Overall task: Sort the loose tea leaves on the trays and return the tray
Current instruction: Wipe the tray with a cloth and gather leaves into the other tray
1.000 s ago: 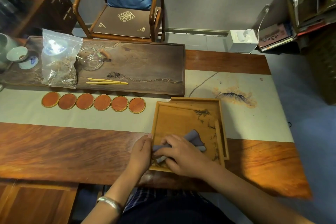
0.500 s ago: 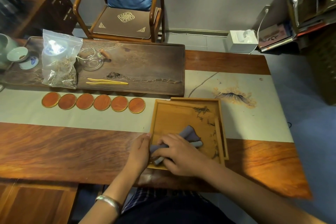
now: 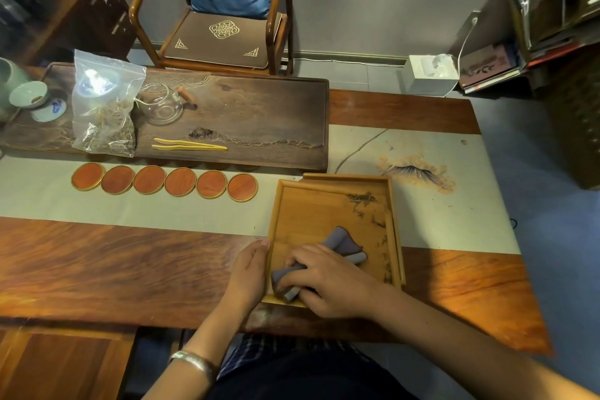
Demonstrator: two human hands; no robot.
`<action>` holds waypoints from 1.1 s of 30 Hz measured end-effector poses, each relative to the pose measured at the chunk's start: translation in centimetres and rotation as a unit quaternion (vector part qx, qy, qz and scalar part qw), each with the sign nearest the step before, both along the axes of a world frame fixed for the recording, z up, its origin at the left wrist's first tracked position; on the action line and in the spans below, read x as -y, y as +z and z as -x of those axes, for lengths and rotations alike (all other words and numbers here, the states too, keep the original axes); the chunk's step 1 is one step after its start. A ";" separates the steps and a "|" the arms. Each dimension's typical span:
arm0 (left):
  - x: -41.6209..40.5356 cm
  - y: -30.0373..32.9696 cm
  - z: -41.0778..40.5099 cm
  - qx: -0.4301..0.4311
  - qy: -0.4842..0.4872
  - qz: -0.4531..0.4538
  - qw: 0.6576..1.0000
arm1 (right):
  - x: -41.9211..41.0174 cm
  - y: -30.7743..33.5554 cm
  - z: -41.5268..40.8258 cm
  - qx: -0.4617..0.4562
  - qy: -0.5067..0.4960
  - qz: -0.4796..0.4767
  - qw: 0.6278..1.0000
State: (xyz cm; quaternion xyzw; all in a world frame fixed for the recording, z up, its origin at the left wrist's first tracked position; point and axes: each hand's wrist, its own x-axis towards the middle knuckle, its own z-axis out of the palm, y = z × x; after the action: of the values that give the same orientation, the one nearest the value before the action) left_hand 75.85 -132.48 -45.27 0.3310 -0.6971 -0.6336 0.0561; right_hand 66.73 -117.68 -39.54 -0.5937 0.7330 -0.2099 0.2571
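Presently, the long reddish-brown wooden table (image 3: 97, 269) carries a pale cloth runner (image 3: 162, 208) along its middle. On the far side lies a dark carved wooden tea board (image 3: 259, 114), with a clear plastic bag of dried tea (image 3: 104, 107) standing on it and pale yellow bamboo tweezers (image 3: 190, 144) beside the bag. Two light bamboo trays are stacked near me; the upper light bamboo tray (image 3: 308, 214) holds scattered dark loose tea leaves (image 3: 363, 200) along its far and right edges. My left hand (image 3: 248, 273) rests against the tray's left rim, fingers fairly straight. My right hand (image 3: 328, 279) is curled around a folded grey cloth (image 3: 341, 240), pressing it on the tray floor. Six round orange-red coasters (image 3: 164, 183) sit in a row on the runner.
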 end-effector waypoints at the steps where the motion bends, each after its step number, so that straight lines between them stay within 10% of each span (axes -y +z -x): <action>1: 0.0 0.1 0.0 -0.001 0.002 -0.002 1.000 | -0.3 0.0 0.2 0.003 0.000 -0.002 1.000; 33: 0.4 0.7 -0.9 -0.032 -0.017 -0.010 0.999 | 1.5 1.8 0.6 0.001 0.068 -0.016 0.998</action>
State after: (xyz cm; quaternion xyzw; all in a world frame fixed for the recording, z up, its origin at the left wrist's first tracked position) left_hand 76.75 -132.93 -44.62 0.2993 -0.6939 -0.6517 0.0641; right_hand 66.16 -119.20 -37.78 -0.6377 0.6941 -0.1807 0.2811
